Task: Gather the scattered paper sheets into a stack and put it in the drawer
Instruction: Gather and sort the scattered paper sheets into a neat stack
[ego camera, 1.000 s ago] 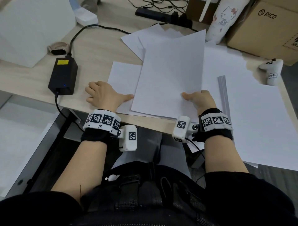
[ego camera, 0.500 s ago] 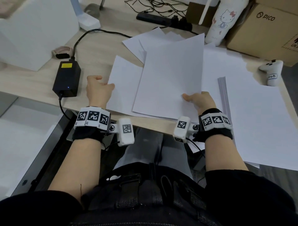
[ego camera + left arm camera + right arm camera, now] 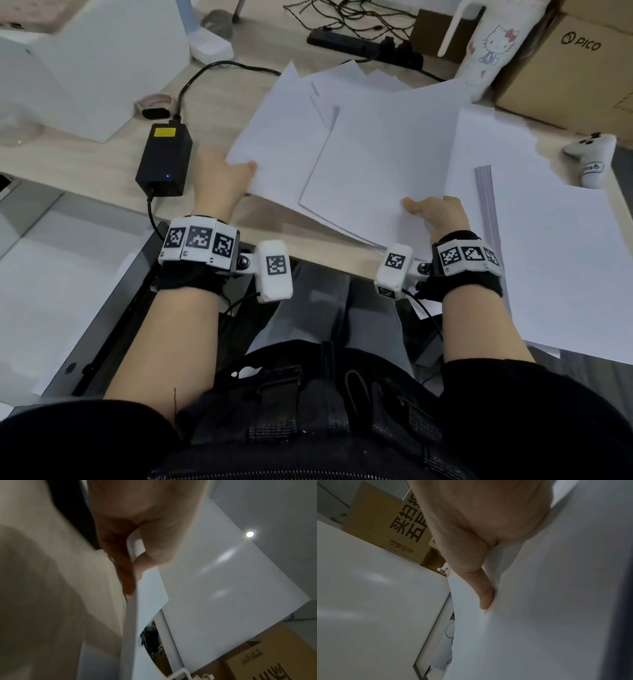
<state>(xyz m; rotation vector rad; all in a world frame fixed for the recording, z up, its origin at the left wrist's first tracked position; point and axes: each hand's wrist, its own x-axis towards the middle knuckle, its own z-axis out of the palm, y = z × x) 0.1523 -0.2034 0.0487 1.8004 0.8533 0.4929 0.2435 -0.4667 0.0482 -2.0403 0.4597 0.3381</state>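
Since the earlier frame, the left hand (image 3: 219,174) has gone from resting at the sheet's near-left edge to pinching it, and the left sheet (image 3: 277,144) now rides up off the desk (image 3: 85,161) at that corner. Seen from the left wrist, thumb and fingers (image 3: 130,566) are clamped on the paper's edge with the sheet between them. The right hand (image 3: 435,214) grips the near edge of the middle sheet (image 3: 383,164), thumb on top; the right wrist view shows the thumb (image 3: 481,588) pressing into the paper, fingers hidden beneath.

Both held sheets overlap in the middle of the desk, with more sheets (image 3: 359,82) fanned out behind them on the far side and a larger spread of paper (image 3: 555,246) to the right. The open drawer (image 3: 51,281) lies near and to the left, below the desk edge.

Gathering looks only partly done. Paper held by one edge is floppy: drawing the hands together quickly could crease it, or drag loose sheets off the near edge. The black power brick (image 3: 164,154) and its cable (image 3: 212,68) lie just left of the hand and could snag a corner.
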